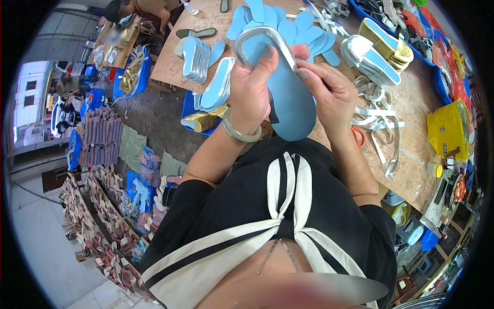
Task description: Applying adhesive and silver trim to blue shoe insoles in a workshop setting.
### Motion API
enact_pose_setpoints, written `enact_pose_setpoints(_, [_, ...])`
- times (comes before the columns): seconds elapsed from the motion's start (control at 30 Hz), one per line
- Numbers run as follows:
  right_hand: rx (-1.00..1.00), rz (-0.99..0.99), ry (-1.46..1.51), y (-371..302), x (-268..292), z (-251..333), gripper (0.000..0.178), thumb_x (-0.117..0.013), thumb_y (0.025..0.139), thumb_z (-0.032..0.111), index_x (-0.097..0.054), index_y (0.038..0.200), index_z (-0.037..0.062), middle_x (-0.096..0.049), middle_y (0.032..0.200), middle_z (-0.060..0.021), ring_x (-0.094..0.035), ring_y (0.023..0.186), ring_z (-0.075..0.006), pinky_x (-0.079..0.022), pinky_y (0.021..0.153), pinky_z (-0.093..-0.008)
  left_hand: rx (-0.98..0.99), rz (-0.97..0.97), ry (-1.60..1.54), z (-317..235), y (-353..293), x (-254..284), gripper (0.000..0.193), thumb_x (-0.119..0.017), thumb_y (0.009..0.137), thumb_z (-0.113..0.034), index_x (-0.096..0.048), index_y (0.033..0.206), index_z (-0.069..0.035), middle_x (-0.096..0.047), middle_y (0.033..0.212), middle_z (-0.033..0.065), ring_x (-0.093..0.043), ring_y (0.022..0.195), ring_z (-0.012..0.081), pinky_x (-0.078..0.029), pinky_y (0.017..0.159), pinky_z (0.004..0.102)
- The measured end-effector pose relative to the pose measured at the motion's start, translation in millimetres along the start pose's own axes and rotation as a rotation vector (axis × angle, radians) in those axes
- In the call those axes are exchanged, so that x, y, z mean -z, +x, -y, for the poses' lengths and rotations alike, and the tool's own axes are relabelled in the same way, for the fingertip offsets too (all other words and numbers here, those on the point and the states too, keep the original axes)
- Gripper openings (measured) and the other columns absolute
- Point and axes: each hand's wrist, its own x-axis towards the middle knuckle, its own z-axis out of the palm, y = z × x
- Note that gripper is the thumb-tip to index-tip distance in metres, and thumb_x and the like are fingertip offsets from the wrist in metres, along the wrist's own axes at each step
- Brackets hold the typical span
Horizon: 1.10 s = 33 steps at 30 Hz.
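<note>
The fingers [266,62] of the left hand [249,95] are closed around a blue sole [293,113], thumb pressed on its upper face, the other fingers largely hidden behind it. The right hand [334,92] pinches a silver strip [282,41] between thumb and forefinger at the sole's right side; the strip curves round the sole's far end. In this head view, the sole is held up before the person's torso, over the near edge of the table [419,139].

As for containers, a blue bin [120,91] beyond the table's left edge holds gold strips [133,77]. A blue crate [189,105] just below that edge has gold soles [199,122] in it. Farther down on the floor, another blue bin [149,203] contains light-blue pieces [139,191]. A yellow bag [448,131] sits by the table's right edge, near a small tub with a yellow lid [435,169].

On the table, loose blue soles [303,33] fan out toward the far edge, with a stack of blue soles [195,62] near the left edge. White straps [381,121] lie tangled to the right of the right hand, beside a red handle [358,136].
</note>
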Motion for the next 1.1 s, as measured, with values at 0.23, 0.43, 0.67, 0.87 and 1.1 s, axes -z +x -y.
enact_pose_setpoints(0.23, [0.046,0.033,-0.178,4,-9,0,0.01,-0.065,0.082,0.007,-0.07,0.09,0.0023,-0.065,0.074,-0.0044,-0.056,0.061,-0.0122,-0.043,0.056,-0.0234,-0.08,-0.048,0.117,1,-4,-1,0.029,-0.059,0.09,-0.02,-0.054,0.108,0.002,-0.063,0.105,0.0227,-0.062,0.098,0.0296,-0.049,0.089,0.0409])
enact_pose_setpoints(0.43, [-0.28,0.089,0.247,15,-4,-5,0.015,-0.065,0.083,0.009,-0.07,0.096,0.0029,-0.067,0.078,-0.0052,-0.061,0.068,-0.0099,-0.047,0.061,-0.0214,-0.11,-0.156,0.125,-6,5,8,0.019,-0.062,0.086,-0.011,-0.057,0.1,0.001,-0.066,0.091,0.017,-0.064,0.092,0.0293,-0.05,0.085,0.0404])
enact_pose_setpoints(0.67, [-0.173,0.168,0.048,-1,3,-6,0.016,-0.067,0.082,0.013,-0.071,0.094,0.0021,-0.067,0.079,-0.0056,-0.06,0.069,-0.0094,-0.046,0.062,-0.022,-0.13,-0.207,0.012,-18,2,10,0.015,-0.059,0.088,-0.008,-0.056,0.1,0.002,-0.066,0.089,0.017,-0.066,0.084,0.0268,-0.055,0.075,0.0382])
enact_pose_setpoints(0.87, [-0.023,0.268,-0.091,4,12,1,0.014,-0.067,0.081,0.011,-0.071,0.091,0.0029,-0.065,0.073,-0.0043,-0.058,0.065,-0.0098,-0.044,0.058,-0.0231,-0.036,-0.167,0.076,-27,-1,4,0.018,-0.058,0.089,-0.016,-0.056,0.096,0.001,-0.063,0.089,0.0143,-0.063,0.08,0.0244,-0.052,0.073,0.0375])
enact_pose_setpoints(1.1, [0.0,0.207,-0.092,2,12,9,0.014,-0.067,0.08,0.008,-0.071,0.092,0.0029,-0.065,0.072,-0.0047,-0.058,0.065,-0.0097,-0.044,0.058,-0.0219,-0.096,-0.192,0.069,-30,-4,-1,0.018,-0.058,0.089,-0.017,-0.056,0.095,-0.001,-0.062,0.088,0.0136,-0.062,0.079,0.0234,-0.052,0.07,0.0367])
